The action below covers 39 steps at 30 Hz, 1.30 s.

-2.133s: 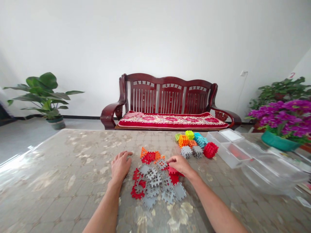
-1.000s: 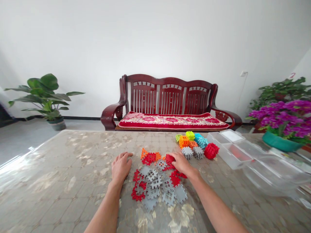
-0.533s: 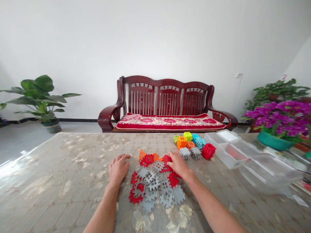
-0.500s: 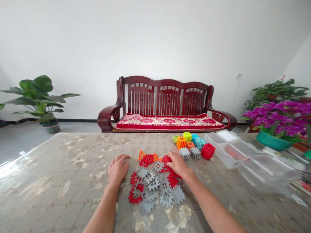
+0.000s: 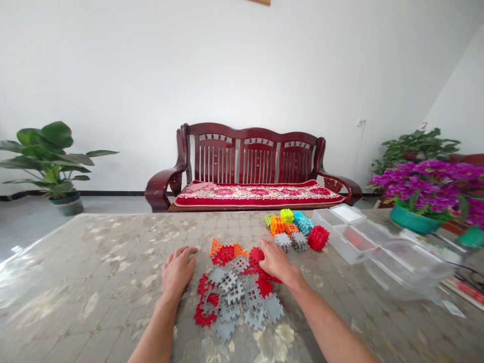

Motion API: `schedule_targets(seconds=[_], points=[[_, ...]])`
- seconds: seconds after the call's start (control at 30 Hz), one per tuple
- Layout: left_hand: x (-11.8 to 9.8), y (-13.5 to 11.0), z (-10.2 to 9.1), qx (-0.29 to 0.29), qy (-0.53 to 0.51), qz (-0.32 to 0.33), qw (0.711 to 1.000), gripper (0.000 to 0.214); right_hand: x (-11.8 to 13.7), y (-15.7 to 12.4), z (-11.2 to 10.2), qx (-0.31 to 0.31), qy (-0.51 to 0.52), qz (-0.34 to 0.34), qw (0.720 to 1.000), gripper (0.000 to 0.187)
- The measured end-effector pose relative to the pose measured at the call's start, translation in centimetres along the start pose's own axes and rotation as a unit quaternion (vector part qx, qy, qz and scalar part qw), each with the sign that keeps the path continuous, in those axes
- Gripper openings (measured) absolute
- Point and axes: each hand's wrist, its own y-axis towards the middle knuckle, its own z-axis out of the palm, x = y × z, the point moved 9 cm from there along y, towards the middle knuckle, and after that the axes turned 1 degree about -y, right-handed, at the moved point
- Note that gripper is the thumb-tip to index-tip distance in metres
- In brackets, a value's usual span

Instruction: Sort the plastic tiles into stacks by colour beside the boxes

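A loose pile of flat, notched plastic building tiles lies between my hands. Grey tiles (image 5: 234, 291) fill its middle and front, some solid and some with window-like holes. Red tiles (image 5: 204, 316) show along its left side, and an orange triangle tile (image 5: 215, 247) is at the back. My left hand (image 5: 178, 267) rests on the tabletop left of the pile, fingers stretched out and holding nothing. At the pile's back right, my right hand (image 5: 278, 262) has its thumb and fingers closed at the edge of a red tile (image 5: 256, 254); the fingertips are partly hidden.
Assembled cubes in orange (image 5: 277, 226), blue (image 5: 302, 222), grey (image 5: 283, 242) and red (image 5: 318, 237) stand behind the pile to the right. Beyond them are clear plastic boxes (image 5: 353, 250) and a purple flower pot (image 5: 415, 219). A wooden bench (image 5: 257, 151) stands behind the table.
The camera view has shifted slightly, so everything sits a little lower and farther left. My right hand's thumb and fingers have come closer about the red tile; my left hand stays put.
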Motion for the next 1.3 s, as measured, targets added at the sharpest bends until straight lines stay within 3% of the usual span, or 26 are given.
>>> schedule_targets(seconds=[0.1,0.17,0.33,0.47,0.6,0.73,1.1,1.2,1.3], points=[[0.1,0.2,0.2,0.001,0.002,0.003,1.000,0.042,-0.9,-0.4,-2.8,-0.059,0.042,0.001,0.997,0.059],[0.3,0.3,0.4,0.004,0.002,0.001,1.000,0.042,-3.0,-0.6,-5.1,-0.101,0.067,0.023,0.992,0.064],[0.3,0.4,0.4,0.012,0.001,-0.002,1.000,0.042,-12.8,-2.0,-10.3,-0.166,0.060,0.155,0.972,0.065],[0.1,0.2,0.2,0.013,0.011,0.003,1.000,0.043,-19.8,-3.5,-12.2,-0.164,0.013,0.236,0.958,0.068],[0.2,0.3,0.3,0.013,0.019,0.002,1.000,0.043,-23.1,-4.0,-12.5,-0.152,-0.022,0.260,0.953,0.072],[0.5,0.5,0.6,0.011,0.023,0.001,1.000,0.043,-24.1,-3.8,-11.9,-0.122,-0.031,0.272,0.954,0.071],[0.6,0.6,0.6,0.007,0.021,0.005,1.000,0.042,-23.3,-3.4,-12.4,-0.096,-0.084,0.279,0.952,0.062],[0.5,0.5,0.5,0.007,0.014,0.002,1.000,0.042,-22.2,-3.8,-12.9,-0.125,-0.079,0.273,0.950,0.056],[0.4,0.4,0.5,0.014,0.008,-0.003,1.000,0.043,-19.2,-3.7,-12.2,-0.159,-0.009,0.204,0.966,0.049]])
